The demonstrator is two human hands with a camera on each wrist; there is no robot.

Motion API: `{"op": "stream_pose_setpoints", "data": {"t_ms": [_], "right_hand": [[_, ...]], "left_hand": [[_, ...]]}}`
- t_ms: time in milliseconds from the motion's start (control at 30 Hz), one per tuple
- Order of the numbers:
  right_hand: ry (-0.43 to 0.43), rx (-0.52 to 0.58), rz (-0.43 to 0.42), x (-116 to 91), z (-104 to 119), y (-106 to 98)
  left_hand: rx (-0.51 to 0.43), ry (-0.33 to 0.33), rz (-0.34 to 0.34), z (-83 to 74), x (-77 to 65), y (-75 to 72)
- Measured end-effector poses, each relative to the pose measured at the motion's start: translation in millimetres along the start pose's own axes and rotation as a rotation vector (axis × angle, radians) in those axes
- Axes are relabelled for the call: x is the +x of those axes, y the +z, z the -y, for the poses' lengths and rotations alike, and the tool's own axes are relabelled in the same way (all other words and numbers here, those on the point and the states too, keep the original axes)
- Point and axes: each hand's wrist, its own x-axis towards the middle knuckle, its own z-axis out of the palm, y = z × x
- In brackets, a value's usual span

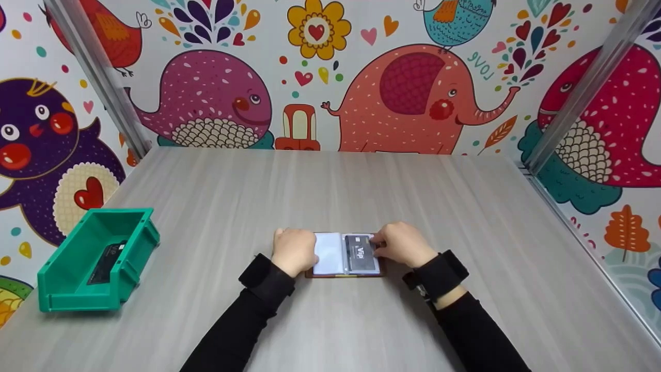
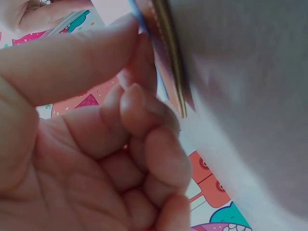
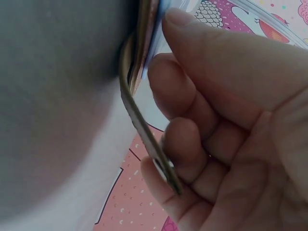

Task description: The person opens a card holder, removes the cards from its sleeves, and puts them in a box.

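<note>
An open card holder [image 1: 328, 253] with a brown cover and clear sleeves lies on the table in the head view. On its right page a dark card [image 1: 361, 253] printed "Vip" shows in a sleeve. My left hand [image 1: 294, 250] pinches the holder's left edge between thumb and curled fingers; the left wrist view shows the brown edge [image 2: 168, 62] there. At the right edge, beside the card, my right hand [image 1: 405, 244] holds the pages with thumb and fingers. A strap [image 3: 144, 127] of the holder sticks out against the right fingers. Whether the thumb touches the card cannot be told.
A green bin [image 1: 77, 302] stands at the table's left with a dark card [image 1: 107, 263] inside. Printed panels with cartoon animals wall the table [image 1: 330, 191] at the back and sides, with metal posts [image 1: 98, 77] at the corners.
</note>
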Motion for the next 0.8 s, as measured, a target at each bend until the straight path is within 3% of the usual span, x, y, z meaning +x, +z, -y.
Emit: {"op": "stream_pose_setpoints", "data": {"t_ms": [633, 800], "right_hand": [[0.023, 0.009, 0.011, 0.8, 1.4, 0.3], [-0.007, 0.004, 0.000, 0.3, 0.4, 1.2]], "left_hand": [[-0.004, -0.012, -0.001, -0.8, 0.0, 0.2], [-0.008, -0.006, 0.000, -0.3, 0.0, 0.0]]}}
